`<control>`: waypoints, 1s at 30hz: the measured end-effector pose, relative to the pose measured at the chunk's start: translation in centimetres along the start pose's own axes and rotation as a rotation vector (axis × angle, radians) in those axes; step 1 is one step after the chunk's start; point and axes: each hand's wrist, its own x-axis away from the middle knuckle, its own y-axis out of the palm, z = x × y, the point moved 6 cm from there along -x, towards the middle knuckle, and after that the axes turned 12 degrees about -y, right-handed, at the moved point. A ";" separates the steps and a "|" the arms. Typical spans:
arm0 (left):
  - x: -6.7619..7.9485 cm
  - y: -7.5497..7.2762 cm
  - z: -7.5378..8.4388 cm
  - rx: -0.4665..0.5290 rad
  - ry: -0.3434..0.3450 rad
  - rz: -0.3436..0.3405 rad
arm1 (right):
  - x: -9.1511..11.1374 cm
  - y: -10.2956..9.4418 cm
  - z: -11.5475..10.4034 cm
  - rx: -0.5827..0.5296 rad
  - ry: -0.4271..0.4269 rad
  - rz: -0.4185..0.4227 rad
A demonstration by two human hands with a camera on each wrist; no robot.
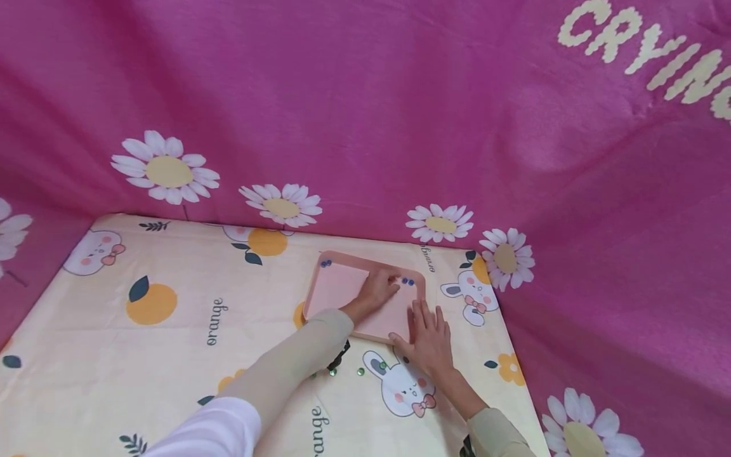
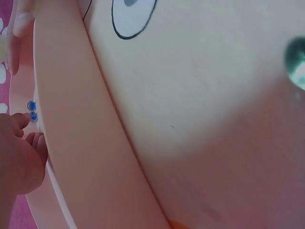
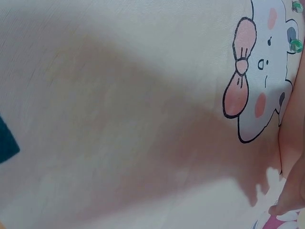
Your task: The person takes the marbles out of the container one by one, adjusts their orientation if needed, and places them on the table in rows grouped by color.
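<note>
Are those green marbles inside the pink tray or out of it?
Out. The green marbles in view lie on the patterned cloth, beyond the near edge of the pink tray.

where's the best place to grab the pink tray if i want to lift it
Probably take the pink tray by its left and right walls, one hand from each side: it lies flat, longer side to side, with raised walls to grip. Keep it level, since the blue marbles near its far corners could roll.
</note>
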 end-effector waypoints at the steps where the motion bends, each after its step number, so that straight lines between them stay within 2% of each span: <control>1: -0.1 0.1 0.1 -0.001 -0.004 0.000 | 0.0 0.0 0.0 -0.001 -0.002 0.001; 5: -0.2 0.3 0.4 -0.014 -0.024 0.008 | 0.0 0.2 -0.2 -0.006 -0.001 0.001; 9: -0.5 0.6 0.7 -0.069 -0.029 0.022 | 0.1 0.2 -0.3 -0.002 0.005 -0.010; 15: -0.9 1.2 1.3 -0.145 0.022 0.065 | 0.1 -0.1 -0.3 0.010 -0.003 -0.006; 20: -1.0 1.3 1.9 -0.204 0.037 0.068 | 0.0 -0.2 -0.1 0.020 0.002 -0.011; 30: -1.1 2.0 2.3 -0.364 0.005 0.071 | 0.1 0.0 0.2 -0.003 0.017 -0.016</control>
